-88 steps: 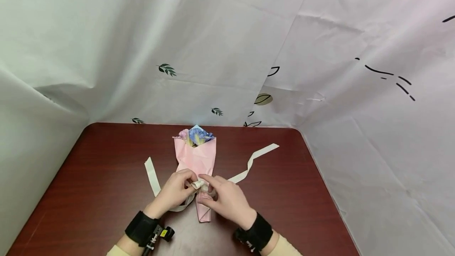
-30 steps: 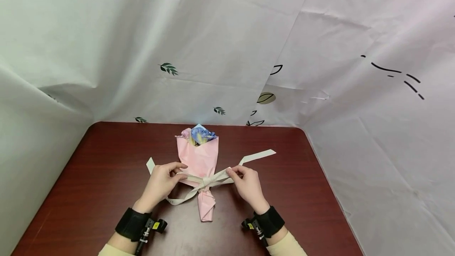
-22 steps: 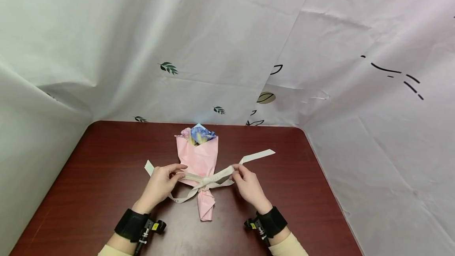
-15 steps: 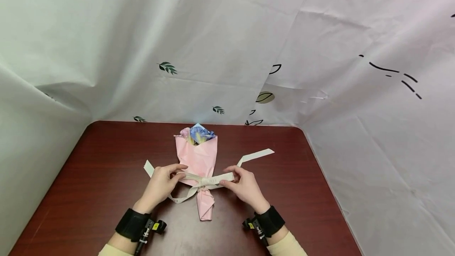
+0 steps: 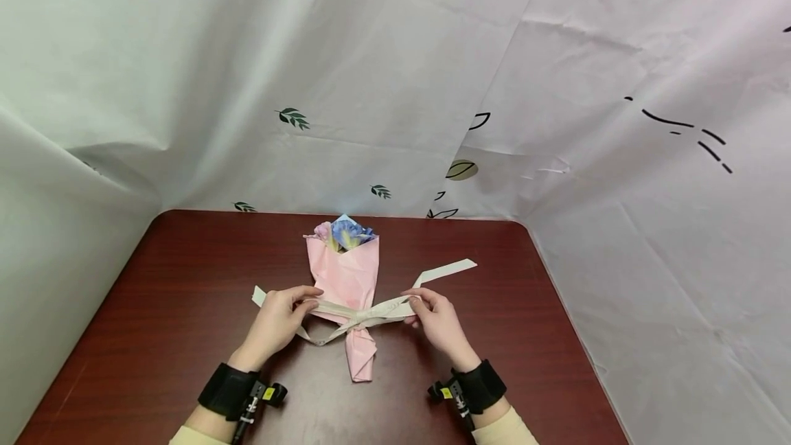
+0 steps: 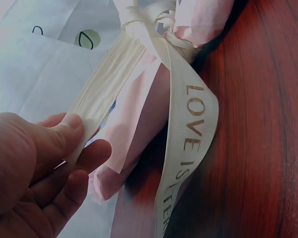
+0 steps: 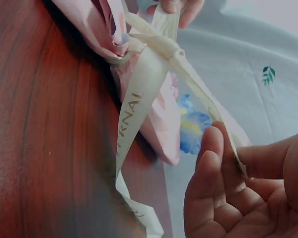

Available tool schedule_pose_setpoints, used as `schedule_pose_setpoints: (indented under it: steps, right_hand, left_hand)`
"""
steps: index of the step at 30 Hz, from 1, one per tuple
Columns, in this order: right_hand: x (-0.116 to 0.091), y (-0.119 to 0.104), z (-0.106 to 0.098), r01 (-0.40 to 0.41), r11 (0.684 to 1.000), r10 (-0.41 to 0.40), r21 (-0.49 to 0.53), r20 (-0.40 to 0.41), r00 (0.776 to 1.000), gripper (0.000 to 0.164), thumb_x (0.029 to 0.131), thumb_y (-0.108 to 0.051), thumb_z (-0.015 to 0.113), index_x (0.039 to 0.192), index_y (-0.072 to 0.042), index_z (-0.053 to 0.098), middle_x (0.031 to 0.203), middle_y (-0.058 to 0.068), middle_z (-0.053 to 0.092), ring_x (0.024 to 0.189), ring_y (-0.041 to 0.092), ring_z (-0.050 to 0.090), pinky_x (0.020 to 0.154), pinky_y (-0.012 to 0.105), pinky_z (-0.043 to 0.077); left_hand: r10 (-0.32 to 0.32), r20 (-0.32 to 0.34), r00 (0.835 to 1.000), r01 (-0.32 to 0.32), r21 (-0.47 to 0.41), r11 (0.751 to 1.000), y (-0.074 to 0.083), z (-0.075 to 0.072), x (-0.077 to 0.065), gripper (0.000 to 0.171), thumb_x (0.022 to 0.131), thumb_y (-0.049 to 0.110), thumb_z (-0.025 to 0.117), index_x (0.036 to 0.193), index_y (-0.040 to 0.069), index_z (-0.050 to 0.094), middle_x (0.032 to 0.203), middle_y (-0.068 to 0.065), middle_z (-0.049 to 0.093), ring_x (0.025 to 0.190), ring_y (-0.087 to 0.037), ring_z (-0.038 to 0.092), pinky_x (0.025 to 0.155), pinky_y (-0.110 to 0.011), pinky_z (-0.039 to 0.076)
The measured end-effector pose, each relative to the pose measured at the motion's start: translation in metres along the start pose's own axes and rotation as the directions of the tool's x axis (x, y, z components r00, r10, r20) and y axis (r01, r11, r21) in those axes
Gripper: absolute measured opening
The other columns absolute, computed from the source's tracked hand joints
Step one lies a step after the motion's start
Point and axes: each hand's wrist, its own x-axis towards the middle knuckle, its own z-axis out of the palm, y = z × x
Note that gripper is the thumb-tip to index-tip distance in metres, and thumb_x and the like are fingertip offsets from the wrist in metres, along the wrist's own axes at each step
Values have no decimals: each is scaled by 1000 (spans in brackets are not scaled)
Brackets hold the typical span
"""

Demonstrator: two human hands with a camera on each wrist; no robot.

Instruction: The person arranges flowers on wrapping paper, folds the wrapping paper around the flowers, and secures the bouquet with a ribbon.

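Observation:
A bouquet in pink paper (image 5: 343, 277), topped by blue and pink flowers (image 5: 351, 233), lies on the table. Round its narrow waist a cream ribbon (image 5: 361, 318) is knotted, with a loop drawn out to each side. My left hand (image 5: 276, 321) pinches the left loop between thumb and fingers. On the other side my right hand (image 5: 440, 321) holds the right loop. Gold letters reading "LOVE IS" show on a ribbon tail (image 6: 191, 129) in the left wrist view. In the right wrist view the other tail (image 7: 139, 104) hangs down past the paper.
The dark red wooden table (image 5: 185, 253) runs back to a pale printed cloth (image 5: 346, 88) that hangs behind and at both sides. One ribbon end (image 5: 454, 268) lies to the right of the bouquet. Each wrist wears a black strap (image 5: 231, 390) with a small camera.
Earlier both hands were close together at the knot; they have since drawn apart, each with a loop. In the last moments the right hand has shifted its hold and moved slightly right.

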Motion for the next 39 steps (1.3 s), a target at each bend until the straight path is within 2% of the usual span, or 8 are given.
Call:
schedule_pose_setpoints:
  steps: [6,10,14,17,20,24,30,39]
  right_hand:
    - [-1,-3,-5,13,999,-11,-34,74,997,14,95,-18,72,105,-8,70,80,10,70,66,18,64,58,24,49]
    - [0,3,-4,25,998,-23,-58,47,999,14,96,-23,73,95,-9,68,77,3,69,65,24,64,59,30,54]
    - [-1,3,-3,-70,990,67,123,23,997,19,105,-20,57,104,-1,55,87,13,69,71,26,71,69,44,60]
    - [-4,1,-2,-137,946,139,294,14,990,20,107,-19,45,109,1,46,97,20,66,77,29,75,71,47,61]
    - [-6,1,-4,-171,895,191,413,-6,982,20,108,-19,37,109,-1,43,104,29,65,78,30,75,71,45,61]
    - [-4,7,-5,-183,859,228,479,-38,973,15,108,-19,43,108,-4,42,105,31,67,75,24,74,69,36,61]
    - [1,17,-9,-144,887,198,439,-78,977,34,101,-12,63,127,5,49,96,17,72,74,17,72,72,32,60]
    - [5,25,-17,-155,912,197,379,-75,978,33,103,-5,55,129,14,56,99,13,71,83,18,72,74,29,60]
  left_hand:
    - [15,4,1000,-15,3,1000,2,1,0,24,92,1,71,111,14,77,98,0,76,52,-1,42,51,-22,37]
    - [12,6,1000,-12,0,1000,1,1,-2,24,93,1,71,112,15,76,93,1,75,50,0,39,49,-22,36]
    - [9,3,1000,-10,19,1000,-1,2,-3,24,92,1,72,112,15,76,93,2,75,50,0,40,51,-22,37]
    - [17,-7,1000,-17,39,999,-3,2,-3,24,92,1,72,112,14,76,99,1,76,58,0,48,56,-22,41]
    - [12,-18,1000,-11,52,999,-4,2,-3,23,92,2,72,112,14,77,101,1,76,62,-2,51,60,-23,42]
    - [-6,-46,999,9,63,998,-6,2,-6,18,91,5,75,107,14,78,96,3,77,62,-2,54,60,-23,44]
    - [-53,-145,988,60,48,997,-8,-1,-9,17,80,12,87,96,14,81,78,7,73,57,-1,54,54,-23,45]
    - [-42,-191,981,62,101,993,-16,-9,-15,22,70,17,94,67,22,72,70,16,58,59,-1,48,53,-22,40]
